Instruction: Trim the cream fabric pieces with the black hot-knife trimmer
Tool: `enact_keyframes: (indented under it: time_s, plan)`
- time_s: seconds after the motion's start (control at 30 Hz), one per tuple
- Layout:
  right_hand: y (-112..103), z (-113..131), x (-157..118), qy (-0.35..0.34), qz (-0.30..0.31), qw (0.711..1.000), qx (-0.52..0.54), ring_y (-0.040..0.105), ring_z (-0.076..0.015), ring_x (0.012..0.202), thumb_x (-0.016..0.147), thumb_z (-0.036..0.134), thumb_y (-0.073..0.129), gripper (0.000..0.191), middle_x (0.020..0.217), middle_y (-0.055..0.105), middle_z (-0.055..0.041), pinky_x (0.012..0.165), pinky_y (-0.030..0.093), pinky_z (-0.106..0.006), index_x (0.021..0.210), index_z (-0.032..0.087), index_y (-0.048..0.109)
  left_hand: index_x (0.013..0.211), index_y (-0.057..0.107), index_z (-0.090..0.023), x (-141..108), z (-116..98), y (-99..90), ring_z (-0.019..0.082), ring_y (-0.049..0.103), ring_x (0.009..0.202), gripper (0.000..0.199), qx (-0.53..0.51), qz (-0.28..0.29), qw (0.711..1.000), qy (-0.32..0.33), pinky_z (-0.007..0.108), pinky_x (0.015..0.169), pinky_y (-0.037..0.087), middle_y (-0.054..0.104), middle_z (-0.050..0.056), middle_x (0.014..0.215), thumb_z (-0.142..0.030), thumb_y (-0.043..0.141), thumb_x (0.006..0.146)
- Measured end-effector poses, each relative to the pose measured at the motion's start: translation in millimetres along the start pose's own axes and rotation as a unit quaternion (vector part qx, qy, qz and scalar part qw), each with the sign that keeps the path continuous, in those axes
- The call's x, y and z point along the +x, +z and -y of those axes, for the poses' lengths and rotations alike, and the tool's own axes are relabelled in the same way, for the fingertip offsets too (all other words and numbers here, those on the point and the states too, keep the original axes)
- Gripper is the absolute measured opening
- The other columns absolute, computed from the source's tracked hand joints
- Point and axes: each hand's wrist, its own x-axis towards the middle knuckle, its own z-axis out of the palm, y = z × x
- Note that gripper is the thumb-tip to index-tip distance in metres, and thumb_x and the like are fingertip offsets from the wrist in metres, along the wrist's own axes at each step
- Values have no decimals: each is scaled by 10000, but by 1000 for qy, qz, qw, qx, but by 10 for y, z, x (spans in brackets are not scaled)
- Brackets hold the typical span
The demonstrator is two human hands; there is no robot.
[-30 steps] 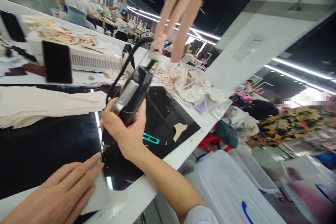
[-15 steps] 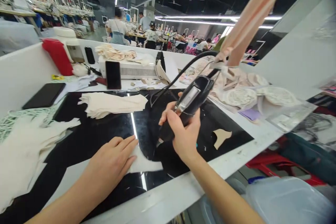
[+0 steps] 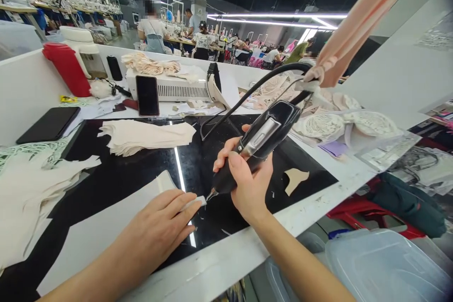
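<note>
My right hand (image 3: 249, 184) is wrapped round a black corded electric cutter (image 3: 272, 125), tilted with its thin metal tip down to the left. Just left of that tip, my left hand (image 3: 164, 224) grips a small white fabric piece (image 3: 165, 180) against the shiny black work surface (image 3: 116, 179). One narrow end of the piece pokes out past my fingertips, close to the tip; the middle is hidden under the hand. A larger white sheet (image 3: 88, 236) lies partly beneath my left wrist. Beyond it rests a stack of cream fabric pieces (image 3: 148, 137).
More cream pieces (image 3: 28, 203) are heaped at left. A beige scrap (image 3: 295, 180) lies right of the cutter. Behind are phones (image 3: 147, 96), a white vented box (image 3: 180, 87) and a red bottle (image 3: 69, 68). Bra cups (image 3: 322, 125) pile at right. A peach fabric strip (image 3: 368, 23) holds the cable up.
The white piece has been turned under my left hand, its narrow end now pointing at the cutter's tip. My left hand has shifted slightly right; the right keeps its hold. The view has shifted.
</note>
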Motion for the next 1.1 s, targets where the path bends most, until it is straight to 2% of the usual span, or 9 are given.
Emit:
enact_keyframes:
  time_s: [0.17, 0.37, 0.53, 0.63, 0.83, 0.97, 1.1]
  plan:
    - [18, -35, 21, 0, -4, 1000, 7, 605, -98, 640, 896, 337, 800, 322, 847, 638, 62, 596, 544, -269, 1060, 277, 529, 1354, 627, -174, -37, -11, 71, 258, 632, 1148, 328, -28, 28, 998, -42, 424, 1014, 514, 681, 80, 1265, -304, 420, 1136]
    - [45, -66, 49, 3, -14, 1000, 0, 590, -101, 617, 895, 306, 783, 313, 819, 627, 68, 578, 538, -267, 1061, 284, 519, 1381, 621, -196, -92, -15, 117, 254, 621, 1174, 326, -39, 30, 997, -66, 419, 1055, 506, 664, 80, 1292, -301, 465, 1115]
    - [68, -89, 52, 3, -10, 1000, 3, 596, -97, 615, 894, 310, 784, 319, 836, 633, 76, 583, 544, -259, 1051, 299, 506, 1394, 605, -202, -95, -12, 110, 263, 606, 1185, 321, -56, 32, 996, -63, 428, 1045, 513, 661, 77, 1301, -280, 480, 1108]
    - [68, -105, 45, 2, -9, 1000, 7, 605, -98, 622, 895, 305, 787, 316, 840, 642, 69, 589, 555, -259, 1059, 294, 517, 1366, 614, -169, -70, -30, 76, 271, 617, 1161, 312, -50, 41, 996, -55, 432, 1020, 533, 673, 83, 1277, -257, 570, 1070]
    - [44, -122, 34, 6, -15, 1000, 14, 624, -101, 628, 905, 255, 776, 422, 867, 662, 55, 600, 575, -265, 1256, 313, 550, 1383, 609, -155, -3, -72, 16, 276, 638, 1135, 405, -42, 90, 993, -70, 442, 1001, 570, 691, 75, 1258, -308, 696, 1019]
    - [41, -118, 32, 11, -24, 1000, 12, 633, -103, 628, 903, 245, 776, 406, 861, 663, 59, 599, 579, -263, 1239, 312, 560, 1382, 608, -166, -8, -69, 9, 266, 631, 1151, 409, -53, 79, 992, -82, 425, 1018, 564, 688, 73, 1274, -326, 703, 1018]
    - [59, -119, 41, 5, -24, 999, 22, 622, -97, 618, 894, 251, 789, 409, 859, 666, 60, 588, 567, -255, 1221, 303, 548, 1387, 598, -162, -39, -62, 25, 269, 622, 1166, 370, -52, 73, 994, -67, 423, 1027, 547, 684, 76, 1289, -281, 656, 1041]
